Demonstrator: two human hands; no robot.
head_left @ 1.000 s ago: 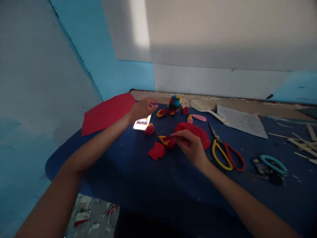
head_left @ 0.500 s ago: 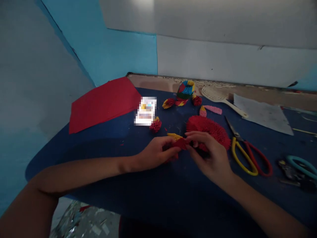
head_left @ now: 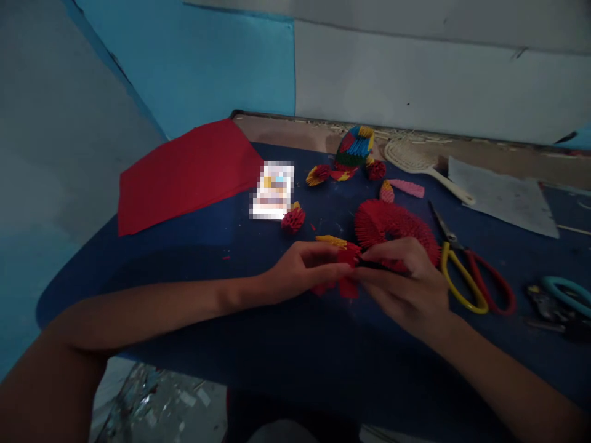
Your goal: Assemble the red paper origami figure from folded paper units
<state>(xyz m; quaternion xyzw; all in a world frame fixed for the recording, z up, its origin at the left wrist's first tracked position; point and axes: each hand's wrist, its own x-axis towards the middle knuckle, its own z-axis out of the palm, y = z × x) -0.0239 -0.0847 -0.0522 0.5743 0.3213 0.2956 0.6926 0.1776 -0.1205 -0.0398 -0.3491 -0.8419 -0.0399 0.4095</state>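
head view: a dark blue table (head_left: 184,271) is seen from above, and both bare forearms are stretched in from the near edge.
left arm: laid in from 8 o'clock, with the forearm kept low and almost flat over the table and the wrist straight.
left hand (head_left: 300,271): turned thumb-up with the fingers curled. The thumb and fingertips are closed on the left end of the folded paper piece (head_left: 344,251).
right arm: brought in from 4 o'clock, with the wrist lifted a little.
right hand (head_left: 409,289): shown back-up, fingers bent and drawn together, the tips pinched on the right side of the folded paper piece.
folded paper piece: red with a yellow tip, held between the two hands near the middle of the picture, just over the table. The yellow tip is pointed towards 10 o'clock.
red scraps (head_left: 347,287): seen directly below the held piece, at 6 o'clock of it. Whether they are touched cannot be told.
red paper ring (head_left: 392,221): laid at 12 o'clock of the right hand, its near rim hidden by the fingers.
scissors (head_left: 475,286): laid just beside the right hand at 3 o'clock, handles towards the near side.
small red module (head_left: 293,219): set at 12 o'clock of the left hand, apart from it.
phone (head_left: 272,191): laid beyond that module, screen up.
red sheet (head_left: 184,169): spread at 10 o'clock, on the far left of the table.
multicoloured paper ball (head_left: 354,147): placed at 12 o'clock, near the far edge.
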